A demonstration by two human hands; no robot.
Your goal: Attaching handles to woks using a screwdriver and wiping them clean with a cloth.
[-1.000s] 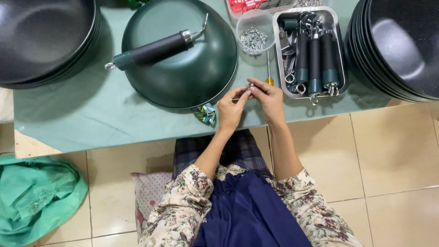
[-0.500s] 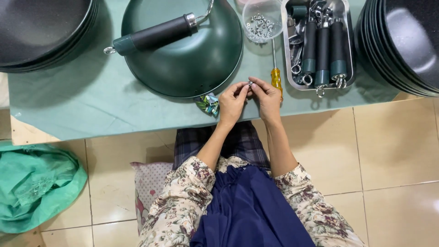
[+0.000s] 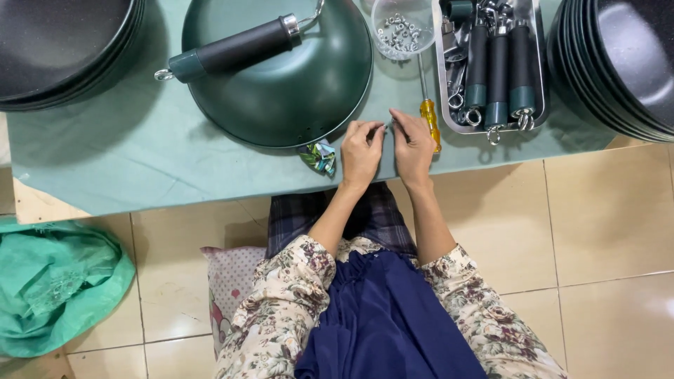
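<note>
Both hands sit at the near edge of the table covered in pale green cloth [image 3: 105, 161], fingertips pinched together facing each other. Left hand [image 3: 361, 154] and right hand [image 3: 414, 149] nip a tiny metal part [image 3: 387, 125] between them; too small to tell what it is, and which hand grips it firmer I cannot tell. Just left of the left hand, at the near edge, a crumpled multicoloured wrapper scrap [image 3: 319, 156]. Just right of the right hand, touching or nearly so, a yellow-handled screwdriver [image 3: 428, 116] lies pointing away toward the far edge. Beyond the hands, an upturned dark green wok-shaped metal pan [image 3: 295, 91], with a loose black cylindrical handle with dark green end cap [image 3: 232, 50] resting across its back. Further on, a small clear plastic tub of silver nuts [image 3: 401, 28] at the screwdriver's tip. Right of that, a shiny rectangular metal tray [image 3: 442, 84] holding more black handles with green tips [image 3: 497, 63] and loose fittings. Far left corner: stack of black speckled pans [image 3: 56, 49]. Right edge: another stack of black pans [image 3: 618, 63]. On the tiled floor left, below the table, a bunched green cloth [image 3: 56, 288].
</note>
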